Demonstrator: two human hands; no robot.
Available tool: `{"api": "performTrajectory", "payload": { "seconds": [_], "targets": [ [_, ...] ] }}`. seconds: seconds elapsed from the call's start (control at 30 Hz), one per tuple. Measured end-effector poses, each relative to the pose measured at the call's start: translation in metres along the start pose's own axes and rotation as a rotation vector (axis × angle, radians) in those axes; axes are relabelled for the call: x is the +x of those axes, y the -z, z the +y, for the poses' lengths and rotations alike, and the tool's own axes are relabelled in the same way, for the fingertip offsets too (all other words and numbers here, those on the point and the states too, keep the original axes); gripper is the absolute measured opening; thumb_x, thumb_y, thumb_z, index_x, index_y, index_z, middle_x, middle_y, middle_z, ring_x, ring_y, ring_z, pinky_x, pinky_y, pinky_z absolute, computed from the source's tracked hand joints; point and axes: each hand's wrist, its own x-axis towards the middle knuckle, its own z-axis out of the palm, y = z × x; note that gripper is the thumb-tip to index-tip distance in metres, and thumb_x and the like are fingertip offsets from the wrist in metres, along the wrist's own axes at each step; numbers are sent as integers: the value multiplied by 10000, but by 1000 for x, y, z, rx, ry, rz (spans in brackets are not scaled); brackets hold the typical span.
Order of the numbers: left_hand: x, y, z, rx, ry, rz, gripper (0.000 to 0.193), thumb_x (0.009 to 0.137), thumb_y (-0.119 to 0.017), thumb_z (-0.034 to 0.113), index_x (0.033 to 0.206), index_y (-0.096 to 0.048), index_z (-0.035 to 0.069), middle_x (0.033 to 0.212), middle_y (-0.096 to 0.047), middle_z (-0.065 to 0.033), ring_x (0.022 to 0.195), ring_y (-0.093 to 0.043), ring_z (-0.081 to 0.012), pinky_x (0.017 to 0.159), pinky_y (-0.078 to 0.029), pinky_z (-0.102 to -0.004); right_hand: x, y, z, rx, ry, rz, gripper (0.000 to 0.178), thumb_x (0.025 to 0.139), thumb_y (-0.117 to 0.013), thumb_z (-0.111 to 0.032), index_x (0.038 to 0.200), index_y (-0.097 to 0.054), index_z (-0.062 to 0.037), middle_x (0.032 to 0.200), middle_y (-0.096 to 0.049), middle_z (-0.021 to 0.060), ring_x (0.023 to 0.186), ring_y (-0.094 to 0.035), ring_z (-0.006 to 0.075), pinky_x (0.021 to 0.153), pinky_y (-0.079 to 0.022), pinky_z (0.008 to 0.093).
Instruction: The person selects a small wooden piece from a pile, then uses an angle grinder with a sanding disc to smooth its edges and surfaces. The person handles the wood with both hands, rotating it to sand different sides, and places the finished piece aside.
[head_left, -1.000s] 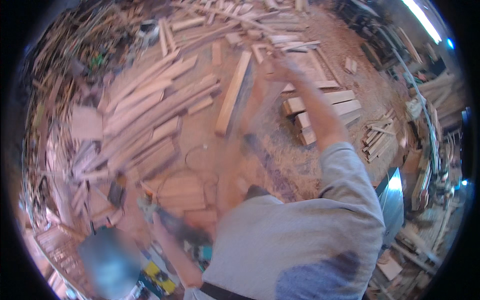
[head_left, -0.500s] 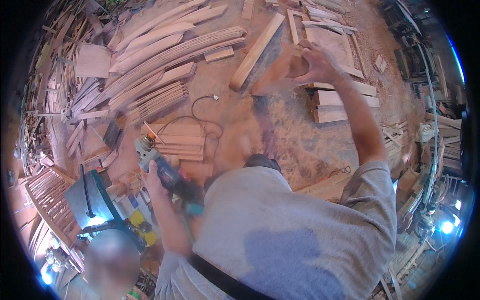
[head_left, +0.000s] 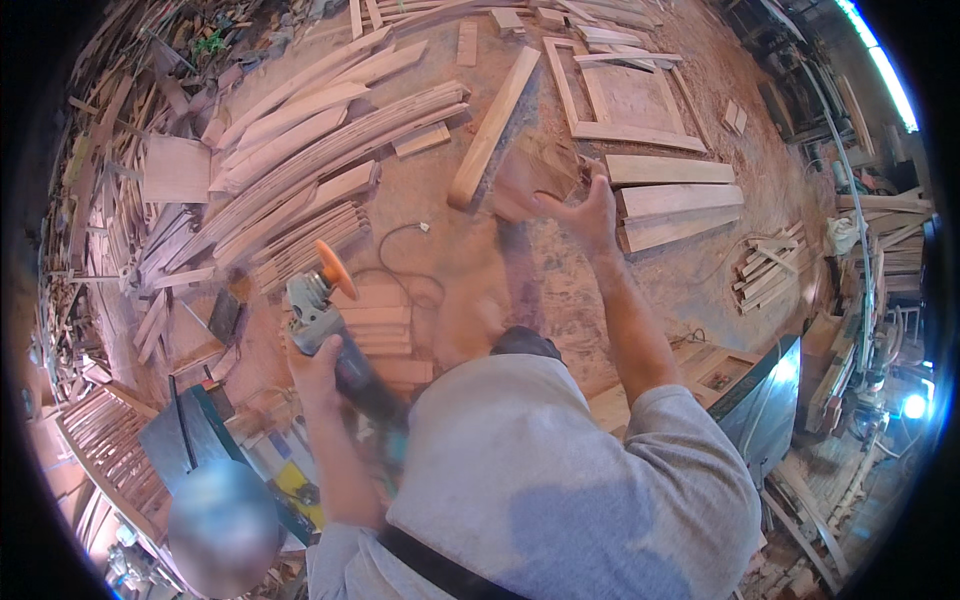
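Observation:
My left hand (head_left: 318, 372) grips the body of an angle grinder (head_left: 350, 370), blue-grey with a pale metal head. An orange disc (head_left: 336, 270) sits on the head, tilted up and away from me. My right hand (head_left: 585, 215) is raised over the floor at centre right. Its thumb and fingers close on the edge of a flat brown piece (head_left: 530, 180), smeared by motion, so its material is hard to make out. A long squared timber (head_left: 497, 125) lies on the floor just beyond that piece.
Curved wooden slats (head_left: 330, 160) lie piled at the far left. Boards (head_left: 680, 200) are stacked beyond my right hand, near a wooden frame (head_left: 640, 133). A dark cord (head_left: 385, 265) snakes over the dusty floor. A dark green-edged box (head_left: 185, 430) stands at the lower left.
My right hand has come nearer and to the left, still with the brown piece. The grinder has turned, and its disc now shows a broad orange side.

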Motion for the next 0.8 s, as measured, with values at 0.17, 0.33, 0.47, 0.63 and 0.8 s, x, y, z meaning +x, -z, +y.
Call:
{"api": "performTrajectory", "payload": {
  "seconds": [0.17, 0.33, 0.47, 0.63, 0.8],
  "targets": [
    [-5, -51, 47, 157, -62, -166, 690, 761, -761, -33, 1373, -451, 43, 1144, -633, -92, 982, -663, -200, 864, -552, -325, -31, -16, -10, -87, 41, -182, 823, 622, -953, -300, 1286, -551, -26, 1289, -527, 162, 1185, -568, 295, 987, -482, 374],
    [-14, -103, 55, 527, -303, -240, 796, 724, -837, 84, 1400, -418, 49, 1181, -624, -108, 1096, -633, -236, 953, -513, -360, -77, -57, 8, 187, 86, 58, 831, 600, -954, -351, 1276, -572, -55, 1321, -450, 135, 1219, -493, 333, 1025, -444, 425],
    [-26, -137, 58, 625, -288, -283, 861, 691, -901, 51, 1391, -401, 31, 1178, -633, -115, 1092, -633, -212, 969, -508, -348, -90, -61, 15, -122, 129, -18, 832, 613, -937, -355, 1298, -547, -90, 1333, -448, 134, 1264, -408, 340, 1068, -370, 460],
    [-29, -161, 54, 752, -263, -313, 863, 708, -901, 134, 1400, -395, 37, 1222, -636, -171, 1111, -649, -251, 961, -510, -364, -88, -51, 10, -222, 195, -20, 835, 604, -945, -329, 1272, -509, -83, 1306, -405, 178, 1234, -424, 348, 1030, -414, 446],
    [-24, -176, 49, 985, -389, -323, 881, 761, -831, 377, 1443, -367, 67, 1258, -619, -243, 1122, -636, -418, 905, -522, -462, -86, -57, 21, -161, 183, 1, 791, 600, -933, -323, 1258, -556, -98, 1290, -452, 152, 1216, -423, 328, 1027, -408, 437]
  ]
}}
